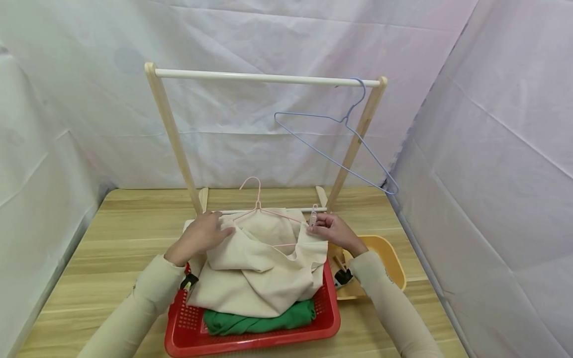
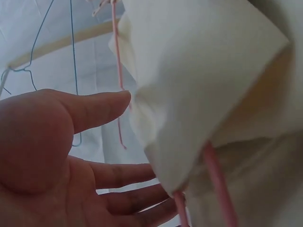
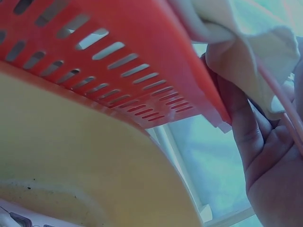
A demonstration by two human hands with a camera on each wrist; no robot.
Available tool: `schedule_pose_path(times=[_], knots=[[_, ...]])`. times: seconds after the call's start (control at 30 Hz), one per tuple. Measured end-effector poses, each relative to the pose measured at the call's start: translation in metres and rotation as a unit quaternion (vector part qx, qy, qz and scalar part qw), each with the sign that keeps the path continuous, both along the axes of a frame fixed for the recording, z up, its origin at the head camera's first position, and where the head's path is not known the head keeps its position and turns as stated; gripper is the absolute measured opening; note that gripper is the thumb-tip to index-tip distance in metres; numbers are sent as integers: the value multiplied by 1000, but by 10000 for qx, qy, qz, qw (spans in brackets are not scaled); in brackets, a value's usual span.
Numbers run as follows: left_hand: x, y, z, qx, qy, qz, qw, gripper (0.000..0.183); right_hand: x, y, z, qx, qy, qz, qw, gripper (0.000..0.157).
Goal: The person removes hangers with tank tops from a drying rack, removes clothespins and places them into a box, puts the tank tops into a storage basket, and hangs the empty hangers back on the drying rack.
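A cream garment [image 1: 268, 278] is draped over a red basket, with a pink hanger [image 1: 258, 205] inside its neck opening. My left hand [image 1: 201, 237] is at the garment's left shoulder; in the left wrist view, its thumb and fingers are extended beside the cloth and the hanger's pink wire [image 2: 218, 184]. At the other shoulder my right hand [image 1: 335, 231] pinches a pale pink clothespin [image 1: 313, 217] upright by the hanger's end. The right wrist view shows that hand [image 3: 279, 175] against the cloth [image 3: 234, 61], with the clothespin not clearly visible.
A wooden rack with a white rail [image 1: 255, 76] stands behind, a blue hanger [image 1: 344, 119] hanging at its right end. Folded green cloth [image 1: 261, 320] lies in the red basket [image 1: 333, 325]. On the right, a yellow tray [image 1: 396, 263] holds small clips.
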State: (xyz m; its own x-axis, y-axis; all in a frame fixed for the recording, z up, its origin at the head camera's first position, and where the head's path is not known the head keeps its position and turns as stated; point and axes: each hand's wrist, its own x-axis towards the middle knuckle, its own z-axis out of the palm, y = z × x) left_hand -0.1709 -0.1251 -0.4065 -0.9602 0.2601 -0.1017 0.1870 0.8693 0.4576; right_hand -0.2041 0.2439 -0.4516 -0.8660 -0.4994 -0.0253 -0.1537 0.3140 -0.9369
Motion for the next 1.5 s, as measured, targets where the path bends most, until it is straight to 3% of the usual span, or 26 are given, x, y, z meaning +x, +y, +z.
schedule_pose_path(times=[0.17, 0.27, 0.47, 0.67, 0.8, 0.97, 1.17, 1.37, 1.5], knots=[[-1, -12, -6, 115, -76, 32, 9999, 34, 1, 0, 0, -39, -39, -39, 10000, 10], [-1, -18, -9, 112, -53, 32, 9999, 34, 1, 0, -1, -102, -19, -43, 9999, 11], [0, -21, -15, 318, 452, -302, 9980, 24, 2, 2, -4, -235, 70, 2, 9997, 13], [3, -20, -18, 765, 968, -348, 9918, 14, 2, 3, -4, -272, 7, -50, 9996, 19], [7, -20, -17, 883, 1074, -351, 9897, 26, 2, 2, -2, -256, 27, -59, 9997, 20], [14, -24, -16, 978, 773, -314, 9917, 25, 3, 2, 0, -183, 60, 13, 9998, 17], [18, -35, -16, 1214, 214, -575, 9907, 20, -8, 8, -20, 12, 63, -35, 10000, 19], [18, -49, -21, 1487, -530, -912, 9832, 20, -9, 9, -27, -36, 286, 52, 9996, 14], [18, -55, -22, 1656, -658, -1165, 9771, 16, -8, 8, -25, -153, 435, 167, 9988, 13]])
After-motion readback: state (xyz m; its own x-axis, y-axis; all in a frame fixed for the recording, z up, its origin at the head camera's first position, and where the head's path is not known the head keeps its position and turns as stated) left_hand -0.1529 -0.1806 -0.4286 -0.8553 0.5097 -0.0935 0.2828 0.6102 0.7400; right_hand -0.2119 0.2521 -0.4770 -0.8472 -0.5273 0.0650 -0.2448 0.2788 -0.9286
